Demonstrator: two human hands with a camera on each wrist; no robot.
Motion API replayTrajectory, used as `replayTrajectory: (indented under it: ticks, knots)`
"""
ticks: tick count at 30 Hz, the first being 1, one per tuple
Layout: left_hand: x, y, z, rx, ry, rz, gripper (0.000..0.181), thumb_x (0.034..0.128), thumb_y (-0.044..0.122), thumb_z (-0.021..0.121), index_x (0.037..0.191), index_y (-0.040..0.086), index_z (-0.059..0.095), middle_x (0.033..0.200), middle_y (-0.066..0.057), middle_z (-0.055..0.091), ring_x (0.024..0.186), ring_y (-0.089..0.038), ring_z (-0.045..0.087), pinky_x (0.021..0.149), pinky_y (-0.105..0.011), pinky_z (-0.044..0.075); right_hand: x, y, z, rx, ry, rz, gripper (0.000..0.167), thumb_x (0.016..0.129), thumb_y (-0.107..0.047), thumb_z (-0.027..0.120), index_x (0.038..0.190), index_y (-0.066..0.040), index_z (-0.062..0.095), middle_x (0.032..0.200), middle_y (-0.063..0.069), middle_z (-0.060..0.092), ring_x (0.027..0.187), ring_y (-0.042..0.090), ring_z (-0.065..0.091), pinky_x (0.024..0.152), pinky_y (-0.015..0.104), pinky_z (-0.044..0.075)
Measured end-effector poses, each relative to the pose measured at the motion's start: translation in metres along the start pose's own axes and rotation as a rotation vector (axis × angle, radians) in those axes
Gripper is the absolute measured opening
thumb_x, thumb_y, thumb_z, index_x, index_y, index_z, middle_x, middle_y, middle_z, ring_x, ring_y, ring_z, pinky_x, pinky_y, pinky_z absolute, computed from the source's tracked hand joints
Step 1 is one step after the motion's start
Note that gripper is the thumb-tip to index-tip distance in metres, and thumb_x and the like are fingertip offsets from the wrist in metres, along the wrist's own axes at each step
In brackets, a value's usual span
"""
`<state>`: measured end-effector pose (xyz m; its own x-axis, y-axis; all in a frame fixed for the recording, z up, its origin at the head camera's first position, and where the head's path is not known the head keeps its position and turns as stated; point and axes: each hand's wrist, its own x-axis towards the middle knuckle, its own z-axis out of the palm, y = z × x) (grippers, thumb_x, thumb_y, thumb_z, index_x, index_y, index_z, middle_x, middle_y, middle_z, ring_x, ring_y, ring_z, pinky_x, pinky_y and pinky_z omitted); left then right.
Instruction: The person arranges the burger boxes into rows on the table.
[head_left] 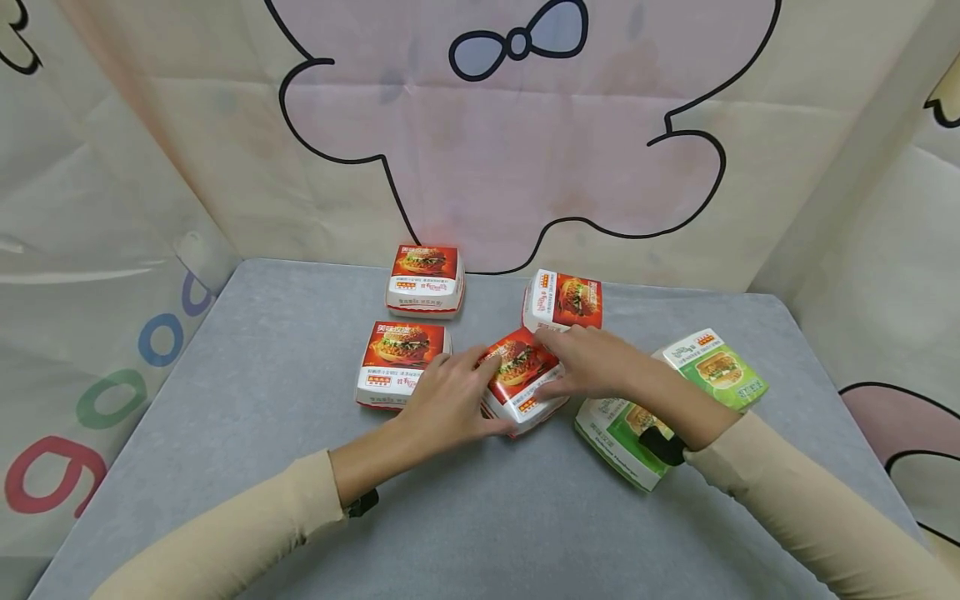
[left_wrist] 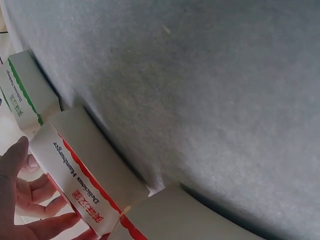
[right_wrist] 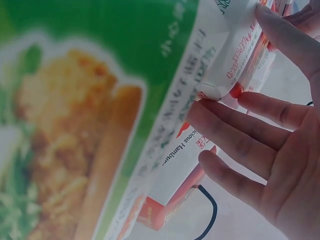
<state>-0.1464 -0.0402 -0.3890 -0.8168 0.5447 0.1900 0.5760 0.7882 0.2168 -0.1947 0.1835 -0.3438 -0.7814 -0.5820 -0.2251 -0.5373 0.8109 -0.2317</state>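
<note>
A red and white hamburger box [head_left: 517,367] lies at an angle on the grey table, between both hands. My left hand [head_left: 450,396] holds its left side, with the thumb [left_wrist: 14,157] at the box's white wall [left_wrist: 75,172]. Over the right side, my right hand [head_left: 588,362] grips it, thumb toward the front and fingers toward the back. In the right wrist view that hand's fingers [right_wrist: 240,132] reach along the boxes. Another red hamburger box [head_left: 401,358] stands just left of my left hand, and a third red box [head_left: 577,300] behind my right hand.
At the back left stands one more red hamburger box [head_left: 425,279]. Two green hamburger boxes, a nearer one [head_left: 618,442] and a farther one [head_left: 720,367], lie at the right, partly covered by my right forearm. A printed cloth [head_left: 480,167] hangs behind the table [head_left: 247,375].
</note>
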Motion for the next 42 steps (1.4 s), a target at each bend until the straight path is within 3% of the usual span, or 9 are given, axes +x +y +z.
replayTrajectory:
  ticks: [6,13,16,18,20,23,35,42]
  knots:
    - [0.0,0.001,0.003,0.043,0.011,0.004,0.08,0.0718,0.065,0.079,0.128,0.01,0.064,0.125,-0.013,0.063,0.107,-0.029,0.064,0.093,-0.05,0.047,0.001,-0.001,0.002,-0.028,0.034,-0.016,0.06,0.075,-0.047,0.084,0.117,-0.01,0.06,0.087,-0.002,0.064,0.073,0.015,0.057,0.069,0.037,0.05]
    - [0.001,0.002,0.004,0.062,0.009,-0.001,0.079,0.0727,0.064,0.078,0.127,0.009,0.064,0.121,-0.012,0.063,0.104,-0.027,0.065,0.091,-0.049,0.048,0.0,-0.002,-0.001,-0.04,0.009,-0.013,0.062,0.077,-0.046,0.083,0.121,-0.01,0.059,0.09,0.0,0.065,0.077,0.017,0.058,0.071,0.038,0.05]
    - [0.001,0.002,0.002,0.045,-0.018,-0.008,0.079,0.0738,0.062,0.078,0.13,0.008,0.063,0.127,-0.013,0.062,0.109,-0.028,0.064,0.095,-0.05,0.047,0.001,-0.002,-0.005,-0.024,-0.003,-0.011,0.061,0.08,-0.041,0.082,0.127,-0.009,0.059,0.101,0.003,0.068,0.087,0.02,0.061,0.077,0.041,0.052]
    - [0.002,0.002,0.001,0.033,-0.043,-0.005,0.078,0.0748,0.06,0.078,0.131,0.008,0.061,0.131,-0.013,0.06,0.113,-0.029,0.062,0.097,-0.051,0.045,0.002,-0.002,-0.007,-0.003,-0.012,-0.005,0.064,0.083,-0.037,0.081,0.136,-0.01,0.056,0.119,0.008,0.066,0.104,0.025,0.062,0.087,0.047,0.052]
    - [0.003,0.002,-0.001,0.019,-0.073,-0.002,0.079,0.0759,0.058,0.078,0.134,0.008,0.06,0.135,-0.014,0.058,0.117,-0.03,0.06,0.1,-0.052,0.044,0.002,-0.001,-0.009,0.018,-0.019,-0.006,0.069,0.085,-0.034,0.079,0.143,-0.01,0.052,0.138,0.013,0.058,0.124,0.03,0.055,0.097,0.054,0.047]
    - [0.005,0.001,-0.003,0.017,-0.119,0.002,0.081,0.0774,0.057,0.076,0.139,0.008,0.057,0.142,-0.014,0.054,0.122,-0.031,0.057,0.103,-0.053,0.042,0.003,0.001,-0.01,0.052,-0.037,-0.016,0.072,0.086,-0.031,0.078,0.147,-0.009,0.047,0.147,0.016,0.049,0.135,0.033,0.046,0.102,0.057,0.043]
    - [0.009,-0.003,-0.007,-0.017,-0.216,-0.001,0.082,0.0803,0.055,0.073,0.146,0.011,0.051,0.15,-0.014,0.047,0.133,-0.034,0.049,0.11,-0.059,0.033,0.0,0.012,-0.01,0.12,-0.176,-0.032,0.089,0.078,-0.031,0.086,0.153,-0.017,0.041,0.161,0.012,0.029,0.145,0.035,0.03,0.107,0.056,0.037]
    - [0.011,-0.004,-0.013,-0.028,-0.274,-0.031,0.081,0.082,0.052,0.073,0.149,0.015,0.048,0.154,-0.015,0.041,0.138,-0.037,0.042,0.111,-0.065,0.026,-0.003,0.015,-0.007,0.086,-0.189,-0.027,0.093,0.077,-0.033,0.087,0.155,-0.021,0.037,0.162,0.012,0.026,0.145,0.038,0.028,0.103,0.06,0.041]
